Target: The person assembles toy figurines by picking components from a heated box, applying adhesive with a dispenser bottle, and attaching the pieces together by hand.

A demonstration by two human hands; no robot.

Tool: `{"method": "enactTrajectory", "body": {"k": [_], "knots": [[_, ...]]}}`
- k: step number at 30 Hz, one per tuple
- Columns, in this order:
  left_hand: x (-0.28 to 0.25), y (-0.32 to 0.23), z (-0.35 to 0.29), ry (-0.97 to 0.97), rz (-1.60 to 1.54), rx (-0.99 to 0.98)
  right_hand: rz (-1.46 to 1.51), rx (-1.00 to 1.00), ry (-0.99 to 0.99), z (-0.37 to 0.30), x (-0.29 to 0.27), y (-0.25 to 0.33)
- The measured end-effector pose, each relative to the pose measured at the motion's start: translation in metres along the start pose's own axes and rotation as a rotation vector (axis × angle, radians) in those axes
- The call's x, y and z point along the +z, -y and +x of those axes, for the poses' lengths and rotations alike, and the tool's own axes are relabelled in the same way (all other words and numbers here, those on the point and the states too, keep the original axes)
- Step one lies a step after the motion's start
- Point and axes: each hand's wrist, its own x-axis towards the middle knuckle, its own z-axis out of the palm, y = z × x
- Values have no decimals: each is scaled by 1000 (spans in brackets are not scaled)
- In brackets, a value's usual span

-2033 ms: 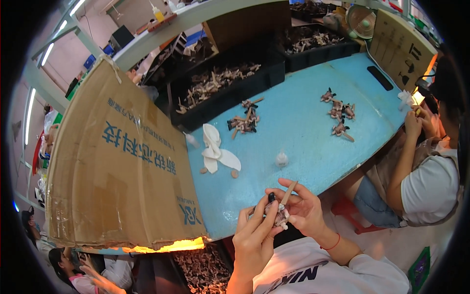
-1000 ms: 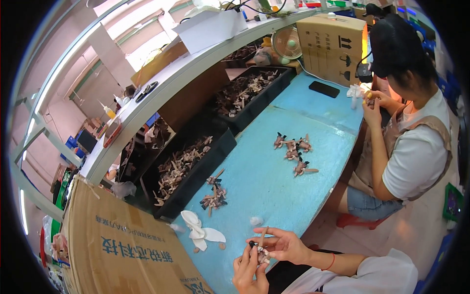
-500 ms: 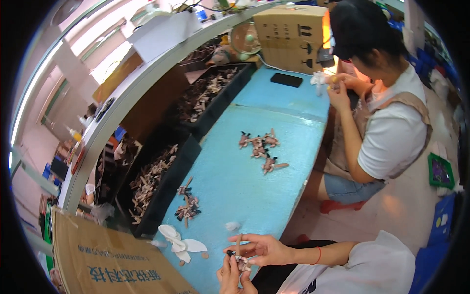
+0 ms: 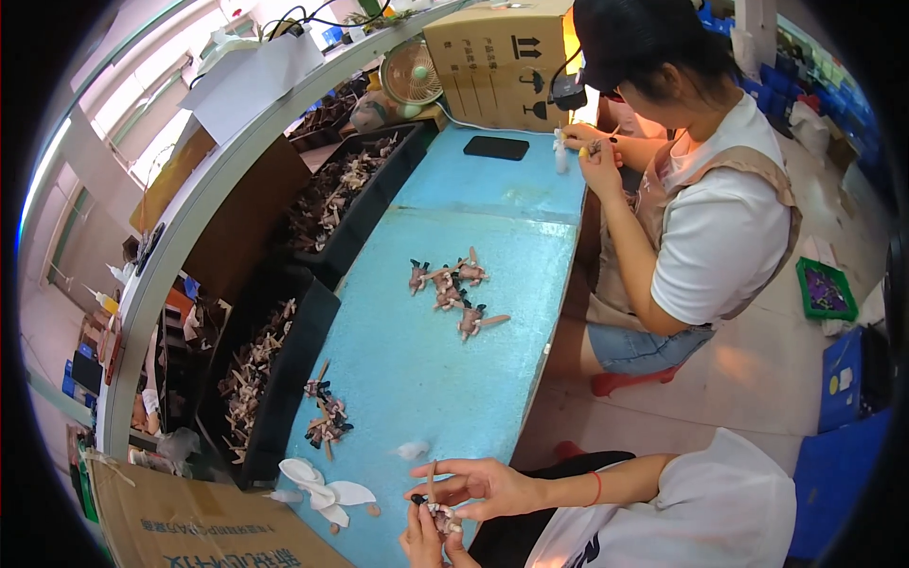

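At the lower edge, my left hand (image 4: 423,541) is closed around a small pinkish-brown figurine (image 4: 443,520) with a black tip and pale bits. My right hand (image 4: 492,488), a red cord on its wrist, reaches in from the right. Its fingers are bent on the figurine and the long tan strip (image 4: 432,481) standing up from it. My fingers hide part of the figurine. Just beyond lies a small translucent white piece (image 4: 411,450). White petal-shaped pieces (image 4: 327,491) lie to the left. More figurines form one pile (image 4: 328,417) nearby and another (image 4: 449,288) further up the table.
Black bins (image 4: 301,327) of similar parts line the left of the blue table (image 4: 407,369). A cardboard box (image 4: 204,521) stands at lower left. Across the table, a co-worker (image 4: 720,227) handles a small piece and white bottle (image 4: 561,156) near a phone (image 4: 496,148) and fan (image 4: 411,72).
My view has shifted, so the table and bins sit further left in the picture. Both my hands keep the figurine in nearly the same pose. The co-worker's hands have moved slightly.
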Motion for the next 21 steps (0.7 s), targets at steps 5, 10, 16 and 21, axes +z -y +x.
{"method": "enactTrajectory", "body": {"k": [5,10,16,21], "knots": [[-1,-7,0,-4,-9,6,-21,1,10,-3,1,5],[1,-7,-3,-31,-8,16,-22,12,9,-6,4,7],[-1,-10,-10,-64,-15,-3,-24,24,14,-10,9,7],[-4,-14,-14,-92,-9,12,-41,-1,31,-13,13,5]]}}
